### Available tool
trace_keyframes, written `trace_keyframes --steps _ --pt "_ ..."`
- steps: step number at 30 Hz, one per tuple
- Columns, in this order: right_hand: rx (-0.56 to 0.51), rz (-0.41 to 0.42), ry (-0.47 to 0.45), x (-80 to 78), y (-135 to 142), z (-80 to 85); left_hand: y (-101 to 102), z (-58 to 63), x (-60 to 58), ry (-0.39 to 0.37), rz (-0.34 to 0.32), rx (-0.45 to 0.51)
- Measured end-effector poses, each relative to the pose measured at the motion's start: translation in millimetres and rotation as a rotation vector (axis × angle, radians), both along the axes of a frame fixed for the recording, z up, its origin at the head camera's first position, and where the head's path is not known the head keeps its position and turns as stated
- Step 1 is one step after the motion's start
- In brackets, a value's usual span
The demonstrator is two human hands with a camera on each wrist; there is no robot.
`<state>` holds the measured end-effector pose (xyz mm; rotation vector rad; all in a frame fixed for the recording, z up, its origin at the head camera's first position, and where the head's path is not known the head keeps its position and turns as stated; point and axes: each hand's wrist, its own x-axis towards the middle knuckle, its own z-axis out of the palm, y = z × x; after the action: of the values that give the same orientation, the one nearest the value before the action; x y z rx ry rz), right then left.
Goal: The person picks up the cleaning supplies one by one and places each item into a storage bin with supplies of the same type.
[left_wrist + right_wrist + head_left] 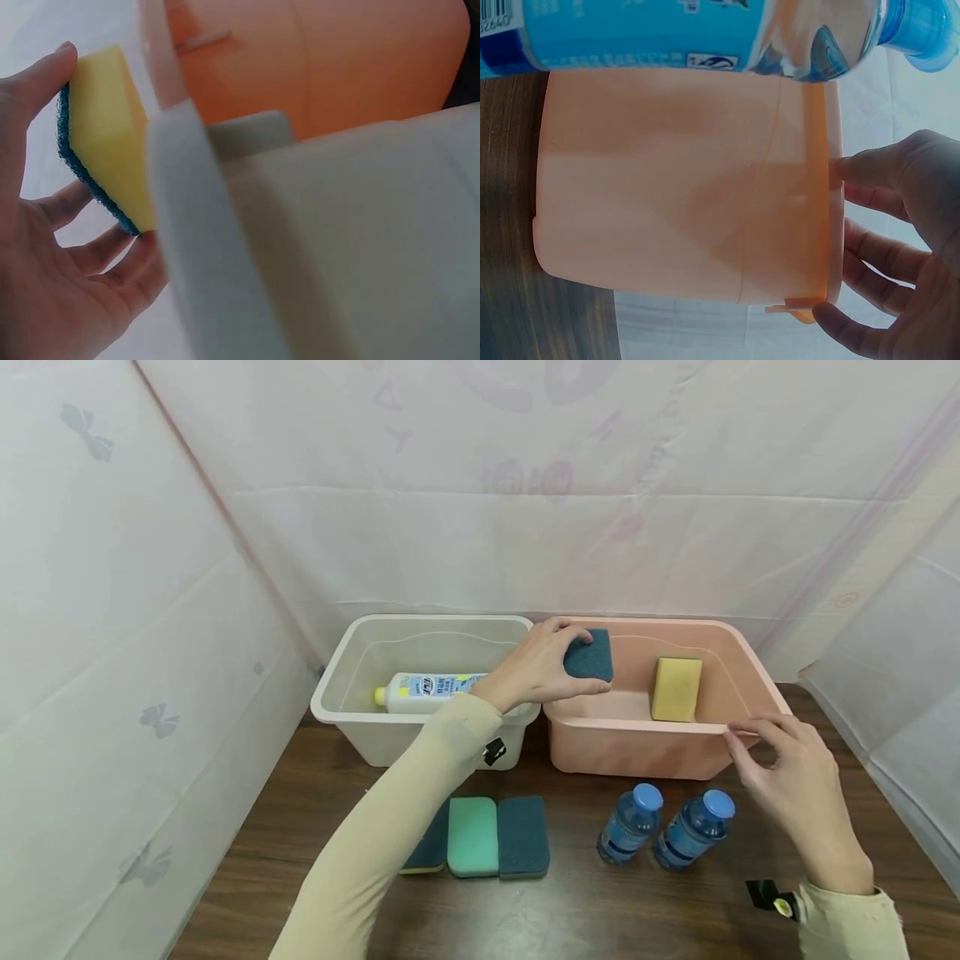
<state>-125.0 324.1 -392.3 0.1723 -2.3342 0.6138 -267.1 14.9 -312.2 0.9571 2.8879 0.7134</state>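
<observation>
the left hand (536, 668) pinches a sponge (592, 656), a yellow foam block with a rough dark scouring face, over the left part of the smooth plastic pink bin (637, 752). the right hand (791, 768) pinches that bin's rim between thumb and fingertips. the left sleeve (405, 793) partly hides a row of sponges (472, 837); one end of a white bottle (431, 689) in the pale bin (360, 718) is hidden too. a yellow sponge (677, 689) sits inside the pink bin.
</observation>
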Motion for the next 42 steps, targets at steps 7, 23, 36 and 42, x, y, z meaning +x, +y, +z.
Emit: trace_keyframes --steps 7,23,36,42 --pt "0.004 0.001 -0.005 -0.9 -0.5 -1.0 3.8 -7.9 -5.0 0.013 0.01 0.002" --pt "-0.003 0.0 -0.004 -0.5 -2.8 -1.8 8.8 -15.9 -10.5 -0.024 0.026 -0.044" --pt "-0.001 0.0 -0.014 -0.4 -5.0 -1.9 15.0 -19.5 -8.9 0.005 0.058 -0.148" --pt "0.001 -0.003 -0.017 -0.2 -5.4 -1.9 16.5 -23.0 -9.5 -0.003 0.058 -0.164"
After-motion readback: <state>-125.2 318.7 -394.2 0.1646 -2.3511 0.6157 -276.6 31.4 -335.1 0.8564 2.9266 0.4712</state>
